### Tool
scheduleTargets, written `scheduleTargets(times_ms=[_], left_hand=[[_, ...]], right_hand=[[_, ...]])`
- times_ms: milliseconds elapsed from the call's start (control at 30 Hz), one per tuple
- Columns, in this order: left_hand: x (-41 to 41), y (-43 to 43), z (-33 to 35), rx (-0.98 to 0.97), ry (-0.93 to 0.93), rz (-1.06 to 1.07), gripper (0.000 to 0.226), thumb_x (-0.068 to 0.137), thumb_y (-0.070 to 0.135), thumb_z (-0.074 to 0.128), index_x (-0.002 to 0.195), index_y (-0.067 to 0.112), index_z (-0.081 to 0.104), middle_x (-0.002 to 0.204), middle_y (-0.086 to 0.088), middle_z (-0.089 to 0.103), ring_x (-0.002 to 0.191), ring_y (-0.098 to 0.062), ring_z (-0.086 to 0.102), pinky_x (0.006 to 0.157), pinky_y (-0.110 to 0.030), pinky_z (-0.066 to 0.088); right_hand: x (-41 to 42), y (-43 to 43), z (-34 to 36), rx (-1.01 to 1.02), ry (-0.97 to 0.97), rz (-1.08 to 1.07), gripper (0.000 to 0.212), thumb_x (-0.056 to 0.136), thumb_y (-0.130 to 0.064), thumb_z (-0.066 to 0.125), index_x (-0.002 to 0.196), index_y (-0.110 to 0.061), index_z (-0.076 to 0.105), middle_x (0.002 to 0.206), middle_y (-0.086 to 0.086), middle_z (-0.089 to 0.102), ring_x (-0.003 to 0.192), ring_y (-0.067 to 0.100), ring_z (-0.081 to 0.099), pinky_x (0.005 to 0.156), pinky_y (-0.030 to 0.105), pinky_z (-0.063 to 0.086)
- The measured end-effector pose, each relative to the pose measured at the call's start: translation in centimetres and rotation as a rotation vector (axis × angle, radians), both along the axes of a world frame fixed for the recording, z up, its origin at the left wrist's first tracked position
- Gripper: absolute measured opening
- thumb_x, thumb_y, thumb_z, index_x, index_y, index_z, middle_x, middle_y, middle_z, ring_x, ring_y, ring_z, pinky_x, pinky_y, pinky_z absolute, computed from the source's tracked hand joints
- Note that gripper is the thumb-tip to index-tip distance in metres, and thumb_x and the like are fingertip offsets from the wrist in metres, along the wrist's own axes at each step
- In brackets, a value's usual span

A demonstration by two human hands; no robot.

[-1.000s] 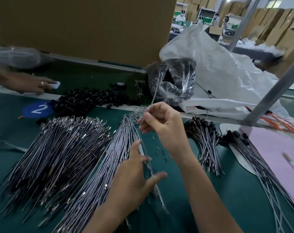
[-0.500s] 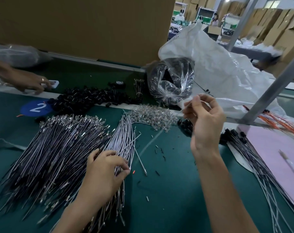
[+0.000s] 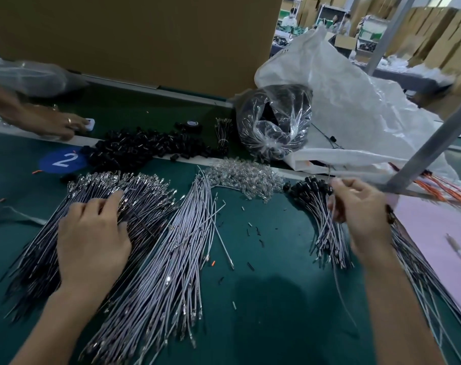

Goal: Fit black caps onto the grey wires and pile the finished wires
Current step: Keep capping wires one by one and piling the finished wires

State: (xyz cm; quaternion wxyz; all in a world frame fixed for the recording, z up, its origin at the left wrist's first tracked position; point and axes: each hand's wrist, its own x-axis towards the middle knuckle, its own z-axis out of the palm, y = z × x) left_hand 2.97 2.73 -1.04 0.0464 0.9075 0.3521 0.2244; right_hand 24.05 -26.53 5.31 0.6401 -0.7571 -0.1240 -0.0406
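My right hand pinches one thin grey wire that trails down toward me. It hovers over the fanned pile of finished wires with black caps. My left hand rests with fingers stretched forward on the dark wire bundle at the left. A long bundle of bare grey wires lies between my hands. Loose black caps are heaped at the back by the belt edge. Whether the held wire carries a cap is hidden by my fingers.
Clear terminals lie in a heap behind the grey wires. A clear bag of black parts and a big white bag stand at the back right. A pink sheet and metal post are at right. Another person's hand is at far left.
My right hand has swung right and down with the wire to the capped pile. My left hand has slid left from the grey bundle onto the dark bundle.
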Motion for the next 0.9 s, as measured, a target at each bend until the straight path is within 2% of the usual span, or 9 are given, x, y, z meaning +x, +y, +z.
scheduleTargets(times_ms=[67, 133, 233, 300, 467, 600, 700, 800, 900], left_hand=[[0.7, 0.8, 0.1, -0.014, 0.029, 0.022, 0.044, 0.080, 0.010, 0.075, 0.121, -0.001, 0.063, 0.098, -0.026, 0.067, 0.092, -0.044, 0.055, 0.078, -0.054, 0.044], [1.2, 1.0, 0.5, -0.022, -0.015, 0.029, 0.028, 0.078, 0.008, 0.079, 0.104, 0.001, 0.072, 0.092, -0.023, 0.068, 0.086, -0.043, 0.056, 0.075, -0.052, 0.044], [1.7, 0.9, 1.0, -0.007, -0.093, 0.039, 0.010, 0.075, 0.003, 0.080, 0.084, 0.006, 0.077, 0.079, -0.017, 0.070, 0.075, -0.040, 0.058, 0.069, -0.047, 0.043], [1.9, 0.9, 1.1, -0.024, -0.104, 0.049, 0.009, 0.077, 0.005, 0.079, 0.086, 0.007, 0.077, 0.078, -0.015, 0.071, 0.074, -0.038, 0.060, 0.070, -0.046, 0.047], [2.3, 1.1, 1.4, -0.152, -0.124, 0.087, 0.032, 0.081, 0.009, 0.077, 0.110, 0.007, 0.066, 0.080, -0.009, 0.071, 0.079, -0.036, 0.064, 0.065, -0.043, 0.051], [2.7, 1.2, 2.0, -0.263, -0.192, 0.045, 0.023, 0.084, 0.006, 0.072, 0.107, 0.010, 0.067, 0.080, -0.004, 0.070, 0.076, -0.030, 0.064, 0.068, -0.040, 0.050], [2.9, 1.3, 2.4, -0.233, -0.181, 0.032, 0.021, 0.086, 0.002, 0.068, 0.106, 0.007, 0.068, 0.083, -0.009, 0.071, 0.078, -0.034, 0.064, 0.069, -0.043, 0.051], [3.1, 1.3, 2.8, -0.205, -0.216, -0.012, 0.018, 0.089, 0.001, 0.064, 0.106, 0.003, 0.070, 0.092, -0.016, 0.070, 0.081, -0.036, 0.063, 0.071, -0.045, 0.049], [3.5, 0.6, 3.9, -0.142, -0.285, -0.072, 0.017, 0.091, 0.002, 0.062, 0.105, 0.003, 0.071, 0.099, -0.018, 0.064, 0.076, -0.027, 0.052, 0.068, -0.039, 0.040]], right_hand=[[0.1, 0.8, -2.6, -0.101, -0.008, 0.003, 0.011, 0.095, -0.015, 0.059, 0.086, -0.013, 0.065, 0.058, -0.002, 0.062, 0.041, 0.001, 0.049, 0.041, 0.013, 0.040], [0.0, 1.7, -4.9, -0.139, -0.001, -0.004, 0.010, 0.094, -0.014, 0.061, 0.086, -0.011, 0.066, 0.058, -0.001, 0.062, 0.043, 0.000, 0.051, 0.043, 0.013, 0.042], [0.1, 2.7, -6.9, -0.180, -0.037, -0.023, 0.013, 0.094, -0.016, 0.063, 0.081, -0.016, 0.066, 0.055, -0.001, 0.063, 0.045, 0.005, 0.054, 0.049, 0.023, 0.044], [0.2, 2.9, -7.3, -0.183, -0.075, -0.019, 0.015, 0.094, -0.017, 0.063, 0.079, -0.019, 0.065, 0.053, -0.001, 0.063, 0.045, 0.007, 0.055, 0.051, 0.026, 0.044], [0.2, 2.6, -7.5, -0.162, -0.096, -0.037, 0.015, 0.094, -0.019, 0.063, 0.080, -0.018, 0.065, 0.054, -0.001, 0.064, 0.045, 0.006, 0.054, 0.050, 0.023, 0.043], [0.1, 2.8, -7.6, -0.199, -0.136, -0.028, 0.015, 0.094, -0.017, 0.063, 0.079, -0.017, 0.065, 0.053, 0.001, 0.064, 0.043, 0.006, 0.053, 0.048, 0.023, 0.044], [0.0, 2.9, -7.5, -0.218, -0.177, -0.031, 0.016, 0.094, -0.015, 0.063, 0.078, -0.018, 0.064, 0.051, -0.002, 0.062, 0.041, 0.002, 0.052, 0.046, 0.015, 0.042], [-0.1, 2.9, -7.5, -0.218, -0.186, -0.031, 0.017, 0.094, -0.016, 0.063, 0.077, -0.021, 0.063, 0.050, -0.003, 0.062, 0.041, 0.003, 0.052, 0.045, 0.014, 0.042], [-0.2, 2.9, -7.3, -0.228, -0.198, -0.027, 0.017, 0.094, -0.017, 0.063, 0.077, -0.022, 0.063, 0.051, -0.004, 0.063, 0.040, 0.004, 0.052, 0.044, 0.015, 0.041]])
